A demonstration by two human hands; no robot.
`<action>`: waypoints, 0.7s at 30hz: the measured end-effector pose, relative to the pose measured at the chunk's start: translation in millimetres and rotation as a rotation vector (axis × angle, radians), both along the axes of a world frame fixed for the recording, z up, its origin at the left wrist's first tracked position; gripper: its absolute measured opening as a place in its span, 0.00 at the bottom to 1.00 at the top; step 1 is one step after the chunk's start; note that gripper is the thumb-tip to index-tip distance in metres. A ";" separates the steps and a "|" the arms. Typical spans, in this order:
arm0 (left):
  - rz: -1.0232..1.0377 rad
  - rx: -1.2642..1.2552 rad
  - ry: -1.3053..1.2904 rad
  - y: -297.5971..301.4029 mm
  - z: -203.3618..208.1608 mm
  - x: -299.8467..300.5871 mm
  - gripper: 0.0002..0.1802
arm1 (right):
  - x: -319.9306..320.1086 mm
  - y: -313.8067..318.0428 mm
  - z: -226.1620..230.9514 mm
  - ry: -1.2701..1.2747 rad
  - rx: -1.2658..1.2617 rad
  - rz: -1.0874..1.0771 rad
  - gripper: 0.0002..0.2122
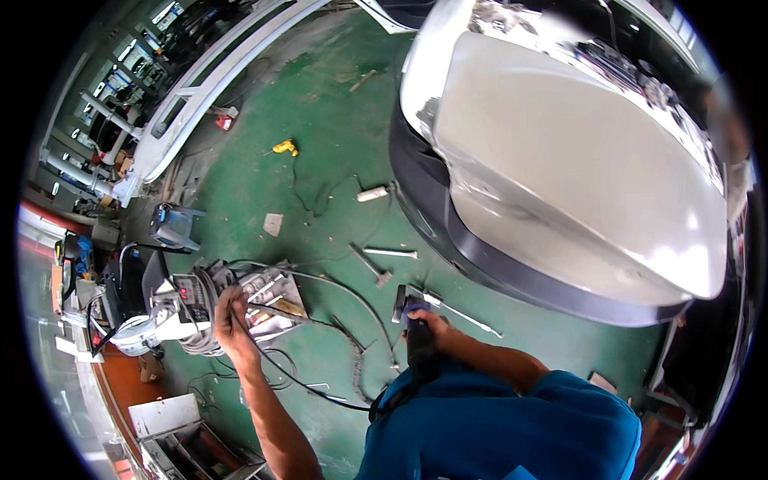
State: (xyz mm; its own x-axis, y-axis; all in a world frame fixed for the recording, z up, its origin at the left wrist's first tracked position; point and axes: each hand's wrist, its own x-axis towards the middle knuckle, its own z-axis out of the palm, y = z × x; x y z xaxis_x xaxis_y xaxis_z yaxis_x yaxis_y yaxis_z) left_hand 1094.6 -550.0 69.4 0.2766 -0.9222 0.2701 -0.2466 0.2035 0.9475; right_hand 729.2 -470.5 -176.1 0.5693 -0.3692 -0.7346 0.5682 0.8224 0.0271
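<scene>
My right hand [433, 326] is closed round the body of an angle grinder [419, 346], dark with a bluish part near its head. The grinder is upright in front of my blue shirt, and its disc end points away from me. My left hand [231, 322] is raised on the left, fingers curled on a black power cord [276, 366] that runs down toward my waist. Behind that hand lies a tray of hand tools [293, 280], next to a machine with a thick coiled cable [210, 298]. Just beyond the grinder, a long-handled wrench [464, 314] rests on the floor.
A vehicle with a pale body panel [560, 152] and dark bumper [512, 268] fills the right. On the green floor lie a hammer [371, 266], a metal bar [390, 253], a power strip [372, 194] and a yellow drill [286, 147]. A bluish stool [176, 226] stands left.
</scene>
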 end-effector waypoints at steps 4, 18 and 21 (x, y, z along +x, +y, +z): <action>0.102 0.029 -0.145 -43.1 32.2 33.9 0.16 | 39.1 -67.6 8.1 0.037 0.028 0.059 0.25; -0.191 0.108 -0.360 -402.5 64.0 83.9 0.32 | 107.6 -315.5 -4.6 -0.153 0.082 -0.205 0.21; -0.265 0.211 -0.381 -510.6 4.6 93.0 0.30 | 122.8 -372.0 -23.4 -0.044 0.092 -0.317 0.25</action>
